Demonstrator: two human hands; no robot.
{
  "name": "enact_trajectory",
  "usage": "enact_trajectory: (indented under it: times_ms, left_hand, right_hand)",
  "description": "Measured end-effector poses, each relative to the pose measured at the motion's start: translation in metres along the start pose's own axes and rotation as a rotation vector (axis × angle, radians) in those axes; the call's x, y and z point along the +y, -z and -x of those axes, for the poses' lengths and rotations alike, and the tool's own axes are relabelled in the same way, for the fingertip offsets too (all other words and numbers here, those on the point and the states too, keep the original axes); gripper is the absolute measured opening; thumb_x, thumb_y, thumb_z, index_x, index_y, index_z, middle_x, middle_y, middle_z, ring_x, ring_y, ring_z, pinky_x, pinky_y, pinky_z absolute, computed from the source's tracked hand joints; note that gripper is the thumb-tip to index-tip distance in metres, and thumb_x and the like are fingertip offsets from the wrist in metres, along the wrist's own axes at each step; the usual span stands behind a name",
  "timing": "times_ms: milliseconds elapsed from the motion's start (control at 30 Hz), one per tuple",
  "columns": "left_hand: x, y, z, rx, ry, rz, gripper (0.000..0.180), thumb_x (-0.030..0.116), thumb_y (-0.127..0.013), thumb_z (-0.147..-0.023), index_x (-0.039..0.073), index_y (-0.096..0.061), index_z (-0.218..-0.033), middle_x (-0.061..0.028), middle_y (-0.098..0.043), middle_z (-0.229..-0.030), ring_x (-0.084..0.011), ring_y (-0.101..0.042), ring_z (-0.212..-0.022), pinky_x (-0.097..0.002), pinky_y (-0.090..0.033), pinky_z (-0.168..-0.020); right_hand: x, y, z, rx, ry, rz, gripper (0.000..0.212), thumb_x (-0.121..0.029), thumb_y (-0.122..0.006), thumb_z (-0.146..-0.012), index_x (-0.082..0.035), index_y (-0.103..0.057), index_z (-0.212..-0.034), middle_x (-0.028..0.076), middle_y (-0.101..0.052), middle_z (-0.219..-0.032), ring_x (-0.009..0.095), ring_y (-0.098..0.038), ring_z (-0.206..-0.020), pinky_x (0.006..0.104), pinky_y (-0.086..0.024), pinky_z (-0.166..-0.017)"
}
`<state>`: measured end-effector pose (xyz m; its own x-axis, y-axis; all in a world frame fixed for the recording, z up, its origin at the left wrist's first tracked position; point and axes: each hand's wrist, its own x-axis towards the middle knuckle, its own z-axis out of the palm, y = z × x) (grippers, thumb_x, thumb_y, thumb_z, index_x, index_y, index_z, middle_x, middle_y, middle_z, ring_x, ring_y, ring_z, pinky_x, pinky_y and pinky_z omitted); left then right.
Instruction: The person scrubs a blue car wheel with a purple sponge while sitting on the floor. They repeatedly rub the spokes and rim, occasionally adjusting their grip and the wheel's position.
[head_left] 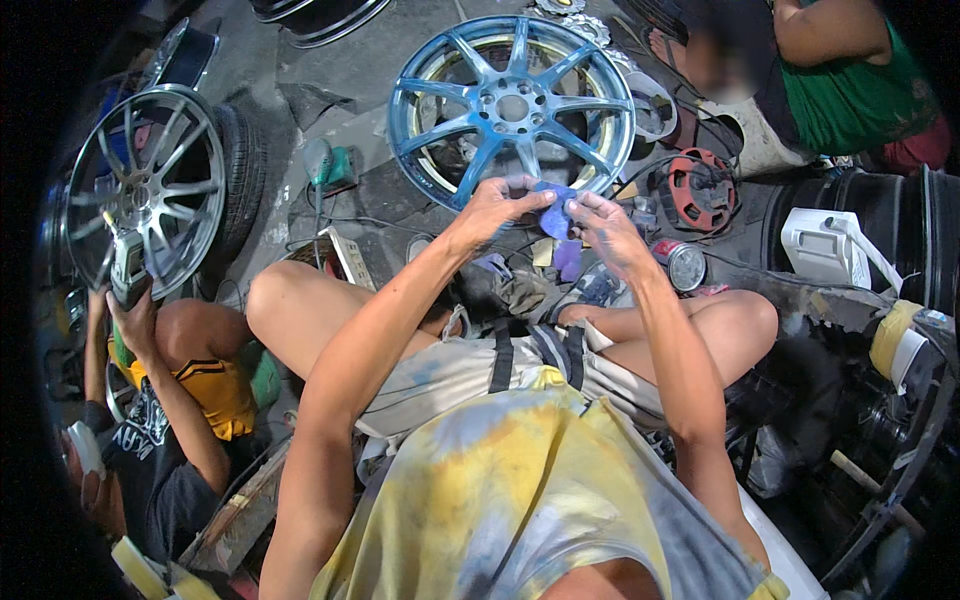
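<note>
A blue spoked wheel rim (512, 105) lies flat on the dark ground in front of me. Just in front of its near edge, both my hands hold one small blue-purple sheet (556, 218), like sandpaper or cloth. My left hand (497, 204) pinches its left side with fingers closed. My right hand (606, 226) grips its right side. Another purple scrap (568, 258) lies below the hands, near my crossed legs.
A silver spoked rim (145, 190) on a tyre stands at left, with a person in a yellow and black top (185, 400) holding a phone (128, 272). Another person in a green shirt (850, 80) sits at top right. A red cable reel (700, 188), a white container (825, 245) and a green power tool (325, 165) lie around.
</note>
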<state>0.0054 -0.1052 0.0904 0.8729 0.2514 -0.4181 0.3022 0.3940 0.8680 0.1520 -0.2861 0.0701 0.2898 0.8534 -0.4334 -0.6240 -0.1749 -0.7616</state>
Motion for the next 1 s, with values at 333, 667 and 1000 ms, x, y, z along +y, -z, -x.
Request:
enact_trajectory:
  times_ms: [333,667,1000]
  left_hand:
    - [0.013,0.006,0.012,0.127,-0.276,-0.357,0.021,0.027,-0.074,-0.097,0.007,-0.072,-0.102,0.0010,-0.071,-0.100,-0.0085,-0.057,-0.086,-0.0287,-0.047,-0.078]
    - [-0.045,0.039,0.004,0.184,-0.528,-1.109,0.022,0.016,-0.073,-0.090,-0.003,-0.068,-0.102,-0.0212,-0.063,-0.100,-0.0426,-0.062,-0.099,-0.0512,-0.050,-0.089]
    - [-0.045,0.019,-0.015,0.133,-0.357,-1.126,0.026,0.018,-0.076,-0.089,-0.003,-0.070,-0.104,-0.0209,-0.062,-0.106,-0.0415,-0.062,-0.099,-0.0487,-0.052,-0.086]
  right_hand:
    - [-0.004,0.002,-0.053,-0.057,-0.021,0.551,0.026,-0.025,-0.073,-0.097,-0.007,-0.075,-0.116,0.000,-0.070,-0.087,0.008,-0.061,-0.080,0.0281,-0.049,-0.073]
    - [-0.033,0.063,-0.151,0.771,0.565,1.302,0.038,-0.037,-0.064,-0.098,-0.001,-0.074,-0.094,0.020,-0.071,-0.100,0.043,-0.067,-0.095,0.0498,-0.051,-0.086]
    - [-0.022,0.067,-0.153,0.738,0.509,1.268,0.039,-0.036,-0.059,-0.101,-0.001,-0.071,-0.087,0.020,-0.068,-0.097,0.045,-0.064,-0.092,0.0521,-0.050,-0.083]
